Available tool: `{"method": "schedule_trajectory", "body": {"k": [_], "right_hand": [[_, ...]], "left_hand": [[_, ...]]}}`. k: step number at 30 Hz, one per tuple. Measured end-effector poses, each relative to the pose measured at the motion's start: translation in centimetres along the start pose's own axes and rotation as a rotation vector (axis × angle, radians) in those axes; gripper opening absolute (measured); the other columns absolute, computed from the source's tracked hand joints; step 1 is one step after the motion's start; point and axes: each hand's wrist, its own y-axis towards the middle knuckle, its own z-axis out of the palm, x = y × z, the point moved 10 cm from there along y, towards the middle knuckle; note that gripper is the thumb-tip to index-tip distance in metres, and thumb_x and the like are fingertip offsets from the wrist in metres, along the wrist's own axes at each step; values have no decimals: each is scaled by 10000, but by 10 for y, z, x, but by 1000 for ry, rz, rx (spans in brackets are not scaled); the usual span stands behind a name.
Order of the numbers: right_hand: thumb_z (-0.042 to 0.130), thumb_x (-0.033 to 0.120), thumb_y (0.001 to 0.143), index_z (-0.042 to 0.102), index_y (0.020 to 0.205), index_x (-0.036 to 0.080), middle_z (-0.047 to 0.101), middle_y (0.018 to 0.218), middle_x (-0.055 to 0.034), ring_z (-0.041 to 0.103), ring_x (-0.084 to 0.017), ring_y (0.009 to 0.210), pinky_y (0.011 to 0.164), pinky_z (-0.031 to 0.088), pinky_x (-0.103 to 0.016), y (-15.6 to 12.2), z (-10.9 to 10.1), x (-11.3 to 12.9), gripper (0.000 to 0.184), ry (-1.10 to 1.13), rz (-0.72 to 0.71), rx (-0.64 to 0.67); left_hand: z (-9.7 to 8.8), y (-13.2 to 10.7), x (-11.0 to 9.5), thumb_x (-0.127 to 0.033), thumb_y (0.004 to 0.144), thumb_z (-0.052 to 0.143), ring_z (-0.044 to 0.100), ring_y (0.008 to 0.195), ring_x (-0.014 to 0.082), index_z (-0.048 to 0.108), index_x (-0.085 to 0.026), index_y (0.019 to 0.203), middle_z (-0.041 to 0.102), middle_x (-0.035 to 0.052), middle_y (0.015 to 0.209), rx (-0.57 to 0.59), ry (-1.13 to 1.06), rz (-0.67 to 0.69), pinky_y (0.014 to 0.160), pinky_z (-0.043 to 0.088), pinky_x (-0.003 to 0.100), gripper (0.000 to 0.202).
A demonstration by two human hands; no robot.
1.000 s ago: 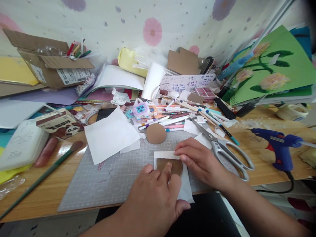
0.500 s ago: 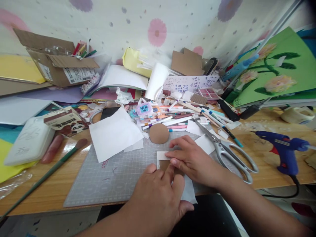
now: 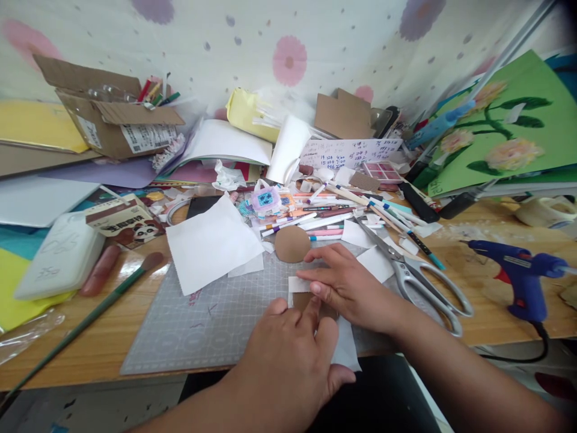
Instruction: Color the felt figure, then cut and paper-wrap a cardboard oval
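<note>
A small brown piece of cardboard (image 3: pixel 301 300) lies on white paper (image 3: pixel 347 344) near the front of the grey cutting mat (image 3: pixel 180 337). The paper's top strip (image 3: pixel 296 284) is folded over the cardboard's far edge. My left hand (image 3: pixel 293 355) holds the cardboard down, index finger pointing forward, other fingers bent, thumb out to the right over the paper. From the right, my right hand (image 3: pixel 347 285) rests its outstretched fingers on the folded strip, its thumb by my left index fingertip. Much of the cardboard is hidden under my hands. Just beyond sits a brown cardboard oval (image 3: pixel 292 244).
Grey-handled scissors (image 3: pixel 415 276) lie right of my hands, a blue glue gun (image 3: pixel 518 276) farther right. White paper sheets (image 3: pixel 214 243) cover the mat's back left. Several markers (image 3: pixel 331 222) are heaped behind. A long brush (image 3: pixel 103 307) and a panda box (image 3: pixel 126 222) are at left.
My right fingers have slid slightly left along the folded paper strip. My left hand stays almost still. The whole view has shifted a little.
</note>
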Motion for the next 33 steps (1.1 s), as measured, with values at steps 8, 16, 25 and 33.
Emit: {"method": "schedule_trajectory", "body": {"k": [8, 16, 25, 33], "right_hand": [[465, 266, 968, 711, 994, 179, 637, 1024, -100, 588, -223, 975, 869, 470, -397, -24, -45, -36, 262, 214, 81, -325], [507, 120, 908, 688, 1121, 232, 593, 1128, -112, 516, -270, 1028, 879, 465, -476, -51, -22, -21, 301, -102, 73, -189], [540, 76, 873, 662, 1036, 207, 607, 957, -66, 554, -199, 888, 786, 473, -358, -79, -36, -1, 241, 83, -26, -261], [705, 246, 789, 648, 1038, 198, 526, 1140, -115, 431, -331, 1106, 1005, 323, -605, -96, 5, 24, 260, -104, -20, -169]], "left_hand": [[0, -1, 2, -547, 841, 579, 697, 901, 310, 638, -144, 1075, 641, 169, 1253, 32, 38, -6, 826, 511, 515, 470], [-15, 1, 2, -275, 873, 568, 679, 747, 252, 640, -146, 1020, 726, 115, 1066, -121, 67, 26, 708, 485, 439, 209], [-13, 5, 18, -45, 816, 434, 589, 808, 260, 612, -148, 1104, 681, 72, 831, 28, 15, -39, 731, 396, 419, 354], [-19, -2, 19, -786, 506, 684, 517, 955, 296, 558, -167, 1183, 644, 80, 1035, 73, -101, 15, 868, 324, 433, 926]]}}
